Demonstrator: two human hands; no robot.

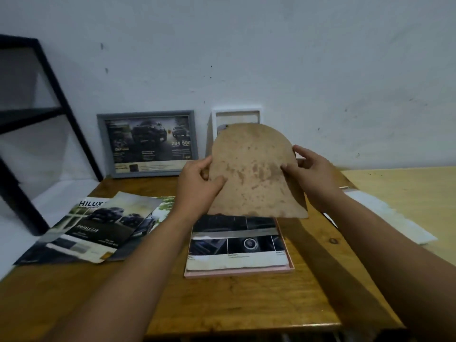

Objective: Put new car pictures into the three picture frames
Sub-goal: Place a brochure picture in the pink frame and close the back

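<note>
I hold a stained brown backing board [251,174] in the air above the table, tilted toward me. My left hand [197,183] pinches its left edge and my right hand [311,171] grips its right edge. Below it a pink frame [237,272] lies flat on the table with a car picture [237,245] in it. A grey frame [148,144] with a car picture leans on the wall at the back. A white frame [237,117] stands beside it, partly hidden by the board.
Car brochures [93,230] lie spread at the table's left. White paper [385,213] lies at the right on a lighter table. A black metal shelf [32,134] stands at the far left. The wooden table [222,304] reaches to the front edge.
</note>
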